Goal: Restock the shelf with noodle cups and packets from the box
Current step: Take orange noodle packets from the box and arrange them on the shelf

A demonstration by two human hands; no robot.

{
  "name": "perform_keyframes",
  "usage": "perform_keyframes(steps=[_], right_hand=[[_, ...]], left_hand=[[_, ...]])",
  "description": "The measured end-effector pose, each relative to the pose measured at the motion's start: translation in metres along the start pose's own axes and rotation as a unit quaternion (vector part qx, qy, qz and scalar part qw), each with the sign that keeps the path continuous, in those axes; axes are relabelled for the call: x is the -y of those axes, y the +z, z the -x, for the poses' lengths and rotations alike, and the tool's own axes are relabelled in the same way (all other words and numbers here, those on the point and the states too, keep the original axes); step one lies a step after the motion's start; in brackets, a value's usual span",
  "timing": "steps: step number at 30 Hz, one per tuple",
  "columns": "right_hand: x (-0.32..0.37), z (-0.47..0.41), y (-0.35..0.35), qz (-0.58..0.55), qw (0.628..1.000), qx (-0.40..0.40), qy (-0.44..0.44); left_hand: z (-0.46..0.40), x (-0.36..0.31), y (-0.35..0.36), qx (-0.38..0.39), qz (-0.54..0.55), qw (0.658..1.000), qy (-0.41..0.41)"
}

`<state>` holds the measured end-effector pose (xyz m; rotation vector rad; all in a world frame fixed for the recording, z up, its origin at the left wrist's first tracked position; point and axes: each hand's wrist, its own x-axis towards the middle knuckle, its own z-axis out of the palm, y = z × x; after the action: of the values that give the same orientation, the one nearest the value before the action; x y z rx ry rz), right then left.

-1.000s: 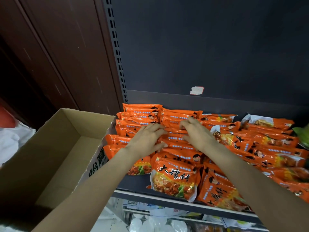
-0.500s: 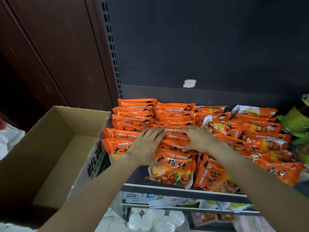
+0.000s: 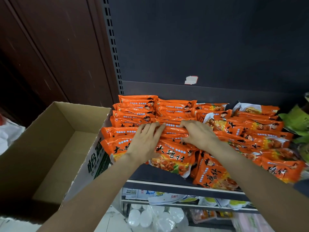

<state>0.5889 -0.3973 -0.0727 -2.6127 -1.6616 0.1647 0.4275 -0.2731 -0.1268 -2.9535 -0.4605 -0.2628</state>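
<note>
Both my hands are resting on the orange noodle packets [image 3: 173, 158] on the dark shelf [image 3: 160, 177]. My left hand [image 3: 147, 141] is lying palm-down, fingers nearly straight and together, pressing on the packets in the second column from the left; it is grasping nothing. My right hand [image 3: 197, 134] is sitting just right of it, fingers bent over the top edge of a packet and thumb tucked beneath, so it is pinching that packet; the two sets of fingertips are almost touching. The packets are lying overlapped like shingles in four columns running from near to far; I am counting roughly seven visible edges in the left column, but the overlaps are hiding the exact totals in the others. Two packets are showing full faces at the near edge, one in front of my left hand and one further right, near my right forearm. One cardboard box [image 3: 50, 148] is sitting to the left, its printed side wall touching the shelf's left end; no packets are showing in the part of its interior that I can see. One torn white sticker [image 3: 191, 80] is clinging to the dark back panel [image 3: 200, 39] at the far side. Green packaging [image 3: 296, 121] is showing at the right edge, its count unclear. Below, a lower shelf [image 3: 184, 202] is holding white cups [image 3: 150, 216], too blurred to count.
</note>
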Motion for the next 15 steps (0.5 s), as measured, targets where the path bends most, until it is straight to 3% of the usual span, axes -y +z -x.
perform_keyframes(steps=[2, 7, 15], right_hand=[[0.004, 0.001, 0.001, 0.013, 1.000, -0.001, -0.015], [0.005, 0.004, 0.002, 0.073, 0.993, 0.088, -0.014], [0.042, 0.024, 0.008, 0.021, 0.999, -0.021, -0.037]], left_hand=[[0.001, -0.001, 0.000, -0.003, -0.008, 1.000, -0.011], [0.007, -0.011, 0.002, 0.030, -0.002, 0.999, 0.012], [0.036, 0.021, -0.011, 0.006, 0.087, 0.996, -0.027]])
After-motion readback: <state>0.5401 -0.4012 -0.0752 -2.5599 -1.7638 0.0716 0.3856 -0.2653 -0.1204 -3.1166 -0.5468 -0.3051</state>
